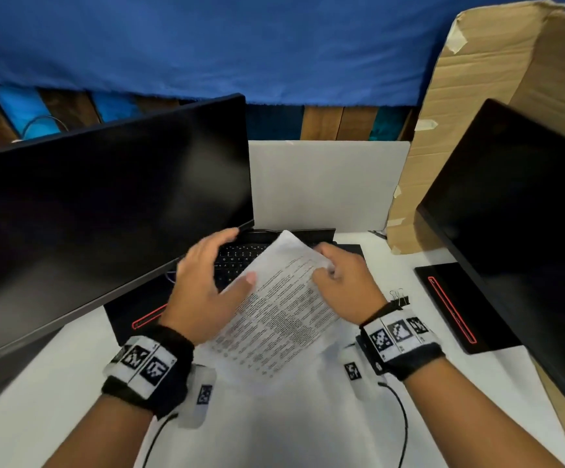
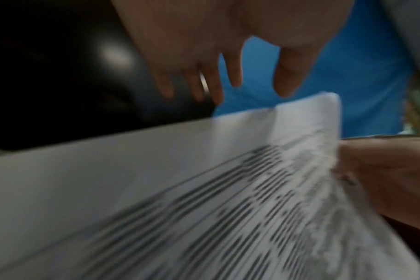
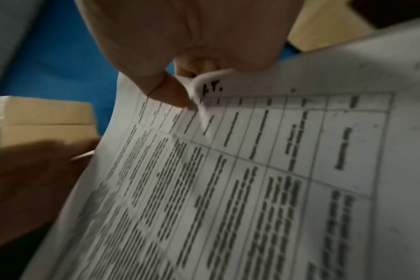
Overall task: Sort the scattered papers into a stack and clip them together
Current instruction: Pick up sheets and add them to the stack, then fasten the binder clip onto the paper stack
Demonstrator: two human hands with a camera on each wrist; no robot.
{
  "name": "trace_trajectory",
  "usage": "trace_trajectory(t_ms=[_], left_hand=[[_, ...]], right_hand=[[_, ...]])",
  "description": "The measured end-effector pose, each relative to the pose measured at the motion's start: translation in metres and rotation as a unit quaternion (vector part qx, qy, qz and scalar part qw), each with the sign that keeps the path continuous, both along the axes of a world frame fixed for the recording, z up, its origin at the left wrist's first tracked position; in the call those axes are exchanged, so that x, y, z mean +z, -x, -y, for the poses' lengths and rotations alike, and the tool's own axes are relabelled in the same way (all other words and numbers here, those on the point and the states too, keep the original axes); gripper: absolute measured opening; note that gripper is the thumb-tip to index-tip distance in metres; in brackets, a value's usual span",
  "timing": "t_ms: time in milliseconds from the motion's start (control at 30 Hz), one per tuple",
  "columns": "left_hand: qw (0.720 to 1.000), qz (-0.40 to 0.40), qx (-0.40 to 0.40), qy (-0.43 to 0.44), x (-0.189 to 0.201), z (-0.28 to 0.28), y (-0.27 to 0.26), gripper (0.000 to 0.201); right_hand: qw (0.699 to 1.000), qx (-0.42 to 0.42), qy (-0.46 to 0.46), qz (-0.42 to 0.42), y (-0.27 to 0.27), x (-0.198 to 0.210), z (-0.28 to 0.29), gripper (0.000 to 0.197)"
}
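A printed sheet of paper [image 1: 281,305] covered in table text is held tilted above the white table [image 1: 55,383], in front of a laptop keyboard. My right hand [image 1: 323,263] pinches its far right edge; the right wrist view shows the thumb [image 3: 170,91] pressing a curled corner of the paper [image 3: 252,170]. My left hand [image 1: 212,270] hovers over the sheet's left side with fingers spread, its thumb tip at the paper's edge. In the left wrist view the fingers [image 2: 230,72] hang straight above the paper [image 2: 204,189]. A black binder clip [image 1: 400,297] lies beside my right wrist.
A dark monitor [image 1: 105,214] stands at the left and another [image 1: 517,238] at the right, with a laptop keyboard [image 1: 240,258] between them. Behind are a white board [image 1: 325,187] and tall cardboard [image 1: 477,96]. A black pad with a red line [image 1: 456,309] lies at the right.
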State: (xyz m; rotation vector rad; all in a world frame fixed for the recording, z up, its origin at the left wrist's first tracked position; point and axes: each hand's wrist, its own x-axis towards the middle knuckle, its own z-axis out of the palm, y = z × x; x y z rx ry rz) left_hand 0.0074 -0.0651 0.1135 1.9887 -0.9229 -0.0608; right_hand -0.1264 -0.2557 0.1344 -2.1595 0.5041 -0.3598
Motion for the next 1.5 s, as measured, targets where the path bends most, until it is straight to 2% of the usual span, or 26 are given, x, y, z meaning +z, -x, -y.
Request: trace_trajectory(t_ms=[67, 133, 167, 233, 333, 433, 467, 533, 633, 700, 767, 833, 967, 1000, 1067, 1133, 1233, 1300, 1367, 1433, 1500], left_hand=[[0.990, -0.124, -0.067, -0.005, 0.010, 0.024, 0.011, 0.041], [0.974, -0.213, -0.060, 0.049, 0.005, 0.034, 0.015, 0.016], [0.968, -0.238, -0.052, 0.065, 0.000, 0.035, 0.017, 0.013], [0.954, -0.289, -0.030, 0.076, -0.017, 0.032, 0.020, 0.016], [0.931, -0.359, 0.015, 0.068, -0.059, 0.024, 0.028, 0.021], [0.919, -0.390, 0.052, -0.010, -0.119, 0.013, 0.042, 0.041], [0.919, -0.389, 0.056, -0.031, -0.134, 0.009, 0.048, 0.041], [0.922, -0.373, 0.065, -0.077, -0.158, 0.004, 0.058, 0.047], [0.941, -0.298, 0.067, -0.147, -0.166, 0.002, 0.058, 0.057], [0.961, -0.214, 0.011, -0.177, -0.164, 0.005, 0.049, 0.064], [0.963, -0.129, -0.054, -0.232, -0.165, 0.012, 0.038, 0.055], [0.951, -0.070, -0.097, -0.287, -0.165, 0.019, 0.030, 0.040], [0.918, -0.017, -0.126, -0.376, -0.170, 0.026, 0.023, 0.037], [0.911, -0.004, -0.128, -0.391, -0.170, 0.026, 0.023, 0.041], [0.903, 0.044, -0.134, -0.406, -0.172, 0.026, 0.024, 0.060], [0.893, 0.086, -0.138, -0.420, -0.175, 0.026, 0.025, 0.074], [0.878, 0.124, -0.134, -0.442, -0.179, 0.032, 0.025, 0.050], [0.879, 0.125, -0.129, -0.442, -0.180, 0.036, 0.025, 0.038], [0.884, 0.116, -0.118, -0.437, -0.181, 0.037, 0.025, 0.034], [0.887, 0.108, -0.120, -0.432, -0.182, 0.037, 0.024, 0.032], [0.892, 0.115, -0.127, -0.419, -0.186, 0.036, 0.023, 0.027]], right_hand=[[0.992, 0.068, 0.101, -0.027, -0.013, 0.015, -0.003, 0.014], [0.976, 0.111, 0.181, -0.049, -0.021, 0.024, -0.002, 0.019], [0.968, 0.121, 0.210, -0.066, -0.022, 0.024, 0.002, 0.025], [0.955, 0.127, 0.250, -0.101, -0.018, 0.012, 0.014, 0.037], [0.931, 0.150, 0.291, -0.158, -0.009, -0.028, 0.025, 0.042], [0.920, 0.178, 0.257, -0.238, 0.002, -0.075, 0.023, 0.054], [0.914, 0.190, 0.236, -0.270, 0.006, -0.088, 0.021, 0.058], [0.903, 0.216, 0.203, -0.311, 0.013, -0.111, 0.015, 0.063], [0.899, 0.231, 0.188, -0.321, 0.018, -0.136, 0.011, 0.065], [0.900, 0.232, 0.193, -0.314, 0.016, -0.144, 0.012, 0.064], [0.899, 0.236, 0.199, -0.311, 0.013, -0.148, 0.013, 0.062], [0.900, 0.233, 0.205, -0.307, 0.010, -0.153, 0.016, 0.066], [0.898, 0.218, 0.225, -0.308, 0.010, -0.156, 0.018, 0.075], [0.888, 0.219, 0.248, -0.319, 0.010, -0.156, 0.017, 0.075], [0.859, 0.234, 0.291, -0.351, 0.010, -0.159, 0.013, 0.074], [0.841, 0.240, 0.298, -0.383, 0.011, -0.162, 0.009, 0.077], [0.837, 0.238, 0.319, -0.375, 0.009, -0.169, 0.008, 0.079], [0.840, 0.232, 0.338, -0.356, 0.006, -0.170, 0.008, 0.072], [0.871, 0.177, 0.327, -0.322, 0.004, -0.169, 0.022, 0.062], [0.903, 0.071, 0.307, -0.293, 0.005, -0.161, 0.052, 0.056], [0.898, -0.019, 0.305, -0.316, 0.010, -0.151, 0.091, 0.058]])
